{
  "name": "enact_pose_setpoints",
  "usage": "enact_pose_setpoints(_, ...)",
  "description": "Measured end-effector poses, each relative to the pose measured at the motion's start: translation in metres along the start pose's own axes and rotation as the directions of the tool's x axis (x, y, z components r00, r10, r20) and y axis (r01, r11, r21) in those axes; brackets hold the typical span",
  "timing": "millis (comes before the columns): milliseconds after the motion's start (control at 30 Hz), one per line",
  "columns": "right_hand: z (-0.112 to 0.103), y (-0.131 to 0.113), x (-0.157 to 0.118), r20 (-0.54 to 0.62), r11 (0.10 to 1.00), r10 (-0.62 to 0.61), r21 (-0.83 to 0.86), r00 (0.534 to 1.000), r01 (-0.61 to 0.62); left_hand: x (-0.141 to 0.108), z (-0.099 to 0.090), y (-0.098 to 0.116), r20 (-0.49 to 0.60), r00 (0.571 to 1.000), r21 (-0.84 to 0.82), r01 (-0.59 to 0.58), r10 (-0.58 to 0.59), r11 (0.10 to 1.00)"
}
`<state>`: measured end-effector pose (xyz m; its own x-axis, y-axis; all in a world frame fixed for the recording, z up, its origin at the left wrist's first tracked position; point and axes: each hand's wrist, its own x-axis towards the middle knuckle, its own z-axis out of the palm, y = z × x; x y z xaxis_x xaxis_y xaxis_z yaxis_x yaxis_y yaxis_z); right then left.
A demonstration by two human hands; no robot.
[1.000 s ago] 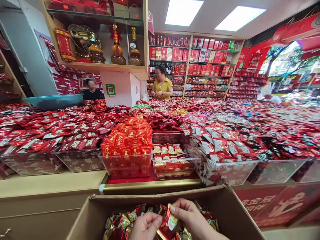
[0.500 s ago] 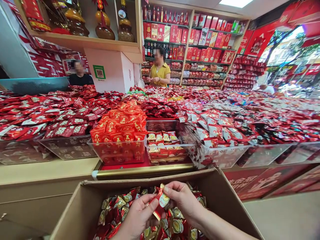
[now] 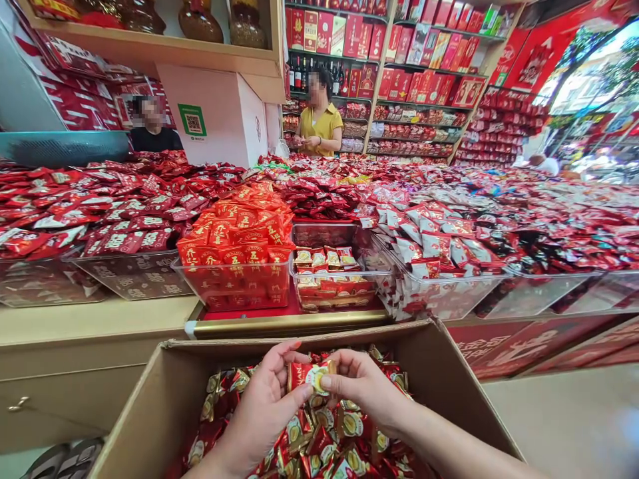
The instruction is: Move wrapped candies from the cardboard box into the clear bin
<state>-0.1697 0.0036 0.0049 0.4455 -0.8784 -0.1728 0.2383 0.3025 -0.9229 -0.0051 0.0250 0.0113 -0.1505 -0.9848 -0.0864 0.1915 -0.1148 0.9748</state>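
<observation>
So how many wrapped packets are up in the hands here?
1: a red-and-gold packet, pinched by the right hand, with the left hand at its other end, over the cardboard box. Another could be hidden behind the hands.

The left hand [image 3: 264, 396] and right hand [image 3: 367, 386] are bare, with slim fingers [image 3: 349, 360] and rounded thumb tips [image 3: 301, 395]. The wrists [image 3: 403, 418] are bare too; the uncovered right forearm [image 3: 464, 448] tapers toward its wrist.

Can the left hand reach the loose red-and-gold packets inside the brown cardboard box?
Probably yes: the box stands open, the loose packets lie uncovered, though the left hand touches one held packet.
</observation>
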Motion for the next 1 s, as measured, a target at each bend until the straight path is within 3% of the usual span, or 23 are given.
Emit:
enact_pose_setpoints(133, 0.0, 0.003, 0.001, -0.025, 0.998, 0.023, -0.058, 0.999, -0.024, 0.0, 0.001, 0.001, -0.021, 0.997, 0.001, 0.073, -0.073, 0.997)
enact_pose_setpoints(233, -0.002, 0.001, 0.0, 0.022, 0.989, 0.037, -0.145, 0.999, -0.034, 0.0, 0.001, 0.004, -0.012, 0.994, 0.034, 0.112, -0.111, 0.993)
enact_pose_setpoints(367, -0.007, 0.002, 0.001, 0.067, 0.968, 0.027, -0.25, 0.997, -0.01, -0.001, 0.002, 0.002, -0.051, 0.996, 0.056, 0.074, -0.071, 0.996)
enact_pose_setpoints(567, 0.001, -0.008, -0.006, 0.098, 0.931, 0.058, -0.365, 0.994, -0.018, -0.004, 0.001, 0.003, -0.002, 0.999, 0.091, 0.035, -0.035, 0.995)
enact_pose_setpoints(667, 0.008, -0.042, -0.014, 0.084, 0.839, 0.001, -0.542, 0.996, 0.044, -0.003, -0.001, 0.015, -0.078, 0.997, 0.005, 0.013, -0.013, 1.0)
enact_pose_setpoints(733, 0.01, -0.08, -0.013, 0.102, 0.757, -0.143, -0.629, 0.984, 0.175, -0.002, -0.003, 0.023, -0.161, 0.987, -0.018, -0.016, 0.013, 1.0)
enact_pose_setpoints(833, 0.008, -0.142, 0.007, 0.083, 0.66, -0.398, -0.666, 0.913, 0.348, 0.0, -0.006, 0.026, -0.214, 0.977, 0.001, -0.002, 0.002, 1.0)
enact_pose_setpoints(900, 0.004, -0.173, 0.035, -0.039, 0.594, -0.432, -0.764, 0.901, 0.252, 0.001, -0.007, 0.02, -0.205, 0.979, -0.017, 0.014, -0.017, 1.0)
enact_pose_setpoints(1000, -0.007, -0.192, 0.084, -0.268, 0.424, -0.268, -0.895, 0.926, -0.137, 0.002, -0.007, 0.008, -0.167, 0.985, -0.069, 0.041, -0.052, 0.997)
